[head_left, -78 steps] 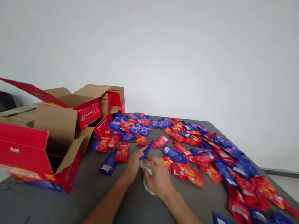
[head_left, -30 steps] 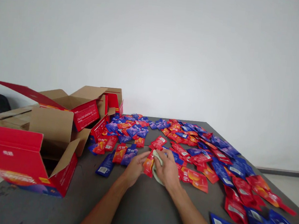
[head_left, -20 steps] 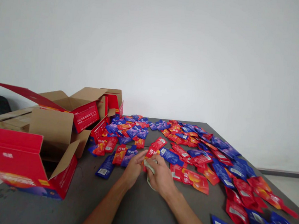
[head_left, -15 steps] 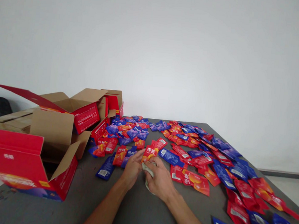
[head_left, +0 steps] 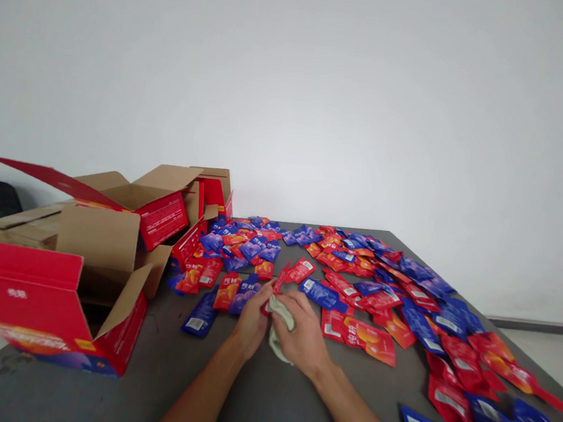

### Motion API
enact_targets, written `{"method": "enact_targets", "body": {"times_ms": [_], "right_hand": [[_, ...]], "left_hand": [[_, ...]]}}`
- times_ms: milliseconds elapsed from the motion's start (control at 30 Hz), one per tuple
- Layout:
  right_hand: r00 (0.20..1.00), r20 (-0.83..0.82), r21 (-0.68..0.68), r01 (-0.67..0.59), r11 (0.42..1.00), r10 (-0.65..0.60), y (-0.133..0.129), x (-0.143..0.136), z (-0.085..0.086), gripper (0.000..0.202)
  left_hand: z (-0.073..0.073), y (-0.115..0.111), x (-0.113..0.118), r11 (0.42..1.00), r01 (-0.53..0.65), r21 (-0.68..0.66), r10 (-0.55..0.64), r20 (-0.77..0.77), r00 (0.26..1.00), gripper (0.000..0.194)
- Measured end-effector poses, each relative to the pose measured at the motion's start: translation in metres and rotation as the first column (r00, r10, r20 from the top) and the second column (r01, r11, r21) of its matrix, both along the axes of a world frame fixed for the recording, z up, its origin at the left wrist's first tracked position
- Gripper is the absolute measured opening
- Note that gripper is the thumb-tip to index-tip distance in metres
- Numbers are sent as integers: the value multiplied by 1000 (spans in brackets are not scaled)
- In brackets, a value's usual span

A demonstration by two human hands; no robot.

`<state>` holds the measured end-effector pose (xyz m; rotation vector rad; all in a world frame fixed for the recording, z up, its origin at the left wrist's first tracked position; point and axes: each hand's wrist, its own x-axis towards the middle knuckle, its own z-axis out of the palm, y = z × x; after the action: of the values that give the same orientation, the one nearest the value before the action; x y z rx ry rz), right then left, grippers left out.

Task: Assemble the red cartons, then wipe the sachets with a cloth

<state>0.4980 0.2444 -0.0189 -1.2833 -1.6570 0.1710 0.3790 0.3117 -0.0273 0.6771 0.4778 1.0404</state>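
Note:
Between my hands a red pouch (head_left: 280,279) is turned nearly edge-on, its lower part hidden by my fingers. My left hand (head_left: 252,320) grips the pouch from the left side. My right hand (head_left: 300,330) is closed on a pale, crumpled cloth (head_left: 278,346), which it presses against the pouch. Part of the cloth hangs down below the fingers. Just left of my left hand lie a purple pouch (head_left: 243,293) and an orange-red pouch (head_left: 227,291). A blue pouch (head_left: 321,294) lies to the right of my right hand.
Open red cartons (head_left: 50,307) stand along the left side of the grey table (head_left: 260,410). A heap of red and blue pouches (head_left: 242,244) lies at the back. Many more pouches (head_left: 403,298) spread down the right side to the near corner.
The red pouch has turned from showing its printed front to nearly edge-on. My right hand and the cloth have shifted slightly, and more of the cloth shows.

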Motion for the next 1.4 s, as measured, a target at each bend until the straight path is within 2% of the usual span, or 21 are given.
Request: {"method": "enact_targets", "body": {"times_ms": [100, 200, 333, 467, 567, 667, 800, 933, 1000, 1067, 1200, 1300, 1367, 1400], "right_hand": [[997, 57, 8, -43, 999, 43, -2, -8, -4, 33], [997, 71, -7, -12, 1000, 13, -1, -9, -6, 33], [991, 24, -17, 131, 991, -131, 3, 3, -3, 32], [956, -21, -18, 293, 956, -293, 8, 23, 5, 31], [938, -34, -22, 344, 939, -345, 9, 32, 9, 31], [954, 1, -38, 298, 954, -299, 6, 26, 9, 30], [991, 74, -96, 117, 989, -110, -2, 5, 6, 29], [990, 142, -134, -1, 991, 20, -7, -8, 2, 30], [987, 157, -158, 7, 987, 18, -7, -8, 1, 28], [985, 170, -193, 45, 980, -12, -5, -5, -2, 24], [974, 185, -227, 171, 959, -130, 2, 9, -9, 23], [942, 190, -215, 314, 925, -276, 10, 26, -18, 33], [908, 184, -206, 411, 888, -377, 17, 39, -25, 41], [891, 188, -211, 448, 869, -414, 20, 46, -29, 46]], "left_hand": [[2, -2, 6, 996, 61, -59, -59, 46, 997, 32], [2, -1, 7, 994, 83, -75, -79, 57, 995, 28], [-2, 1, 7, 989, 115, -90, -115, 15, 993, 27], [-6, -1, 8, 984, 130, -119, -135, -40, 990, 26], [-8, -2, 8, 979, 145, -145, -158, -83, 984, 28], [-10, -1, 8, 988, 115, -100, -124, -90, 988, 27], [-12, 4, 6, 996, 78, 42, -73, -98, 992, 31], [-10, 10, 1, 963, -19, 270, 88, -246, 965, 34], [-9, 13, -2, 919, -71, 389, 225, -365, 904, 32], [-9, 17, -7, 862, -102, 496, 363, -466, 807, 35], [-15, 30, -21, 703, -59, 709, 625, -576, 526, 44], [-24, 40, -33, 651, -8, 759, 723, -617, 311, 43], [-31, 44, -37, 637, -1, 770, 751, -621, 226, 40], [-34, 45, -37, 629, -1, 778, 761, -615, 207, 38]]}}
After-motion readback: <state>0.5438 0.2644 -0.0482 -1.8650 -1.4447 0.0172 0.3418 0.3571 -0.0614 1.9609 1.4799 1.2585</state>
